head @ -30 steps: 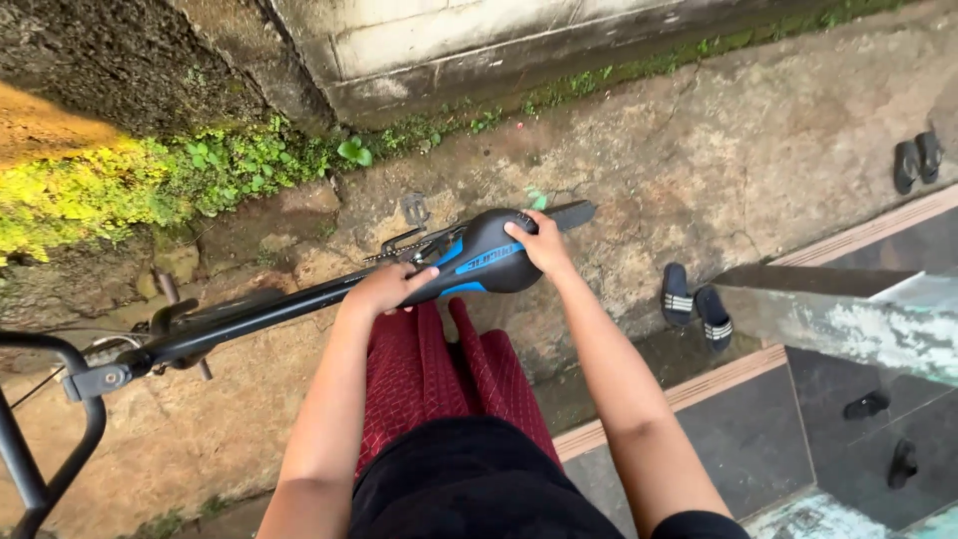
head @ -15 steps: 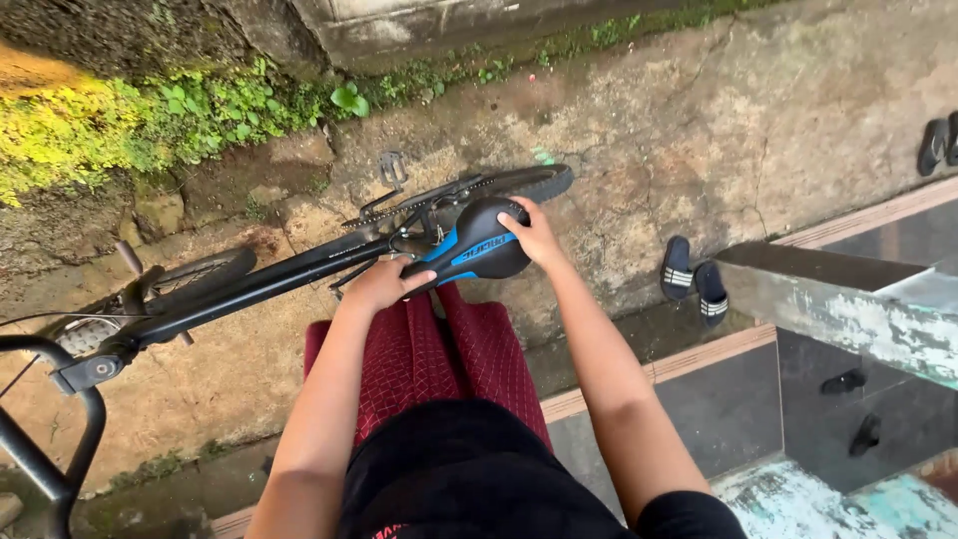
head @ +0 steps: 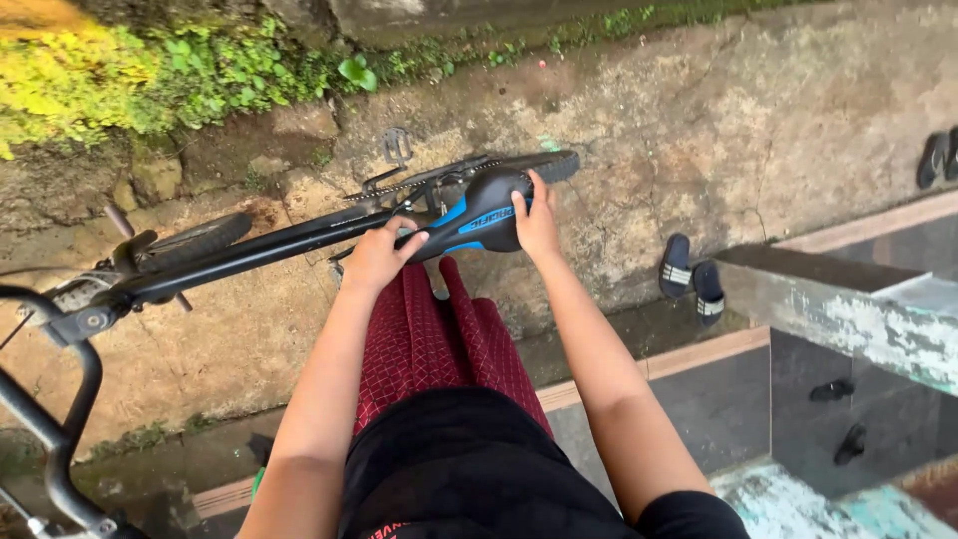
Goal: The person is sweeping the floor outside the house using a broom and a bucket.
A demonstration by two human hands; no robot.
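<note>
While left hand (head: pixel 377 258) grips the bicycle frame (head: pixel 269 243) and right hand (head: pixel 539 222) clasps the saddle (head: pixel 486 212), steady, even pressure seems wise.

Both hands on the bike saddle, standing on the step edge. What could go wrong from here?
The bike stands on rough, damp-looking ground, steadied only at the saddle by the left hand and right hand; its front could swing or tip. The step edge is close underfoot; leaning out may cost balance. The chain sits near the left fingers.
</note>
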